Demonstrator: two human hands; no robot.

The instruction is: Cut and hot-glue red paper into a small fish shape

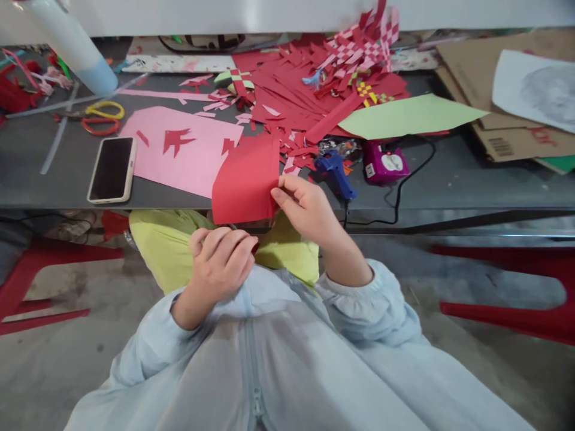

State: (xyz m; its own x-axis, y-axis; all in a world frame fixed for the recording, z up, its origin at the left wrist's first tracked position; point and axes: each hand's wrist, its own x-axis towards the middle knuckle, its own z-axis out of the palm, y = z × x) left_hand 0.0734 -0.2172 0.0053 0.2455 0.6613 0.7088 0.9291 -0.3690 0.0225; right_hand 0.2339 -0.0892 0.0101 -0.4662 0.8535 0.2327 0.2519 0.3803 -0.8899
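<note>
A sheet of red paper (245, 182) stands over the table's front edge, slightly curved. My right hand (309, 209) pinches its right edge between thumb and fingers. My left hand (223, 263) is closed in front of my body, below the paper, with the fingers curled over. A small dark red bit shows beside its fingers; what it holds is mostly hidden. Behind the red sheet lies pink paper (179, 170) with a jagged red cut-out (176, 141) on it.
A phone (111, 170), scissors (101, 118) and a bottle (78, 54) are on the left. Red paper strips (291, 90) pile up at the back. To the right are a blue glue gun (336, 173), a purple box (385, 163), green paper (408, 117) and cardboard (507, 140).
</note>
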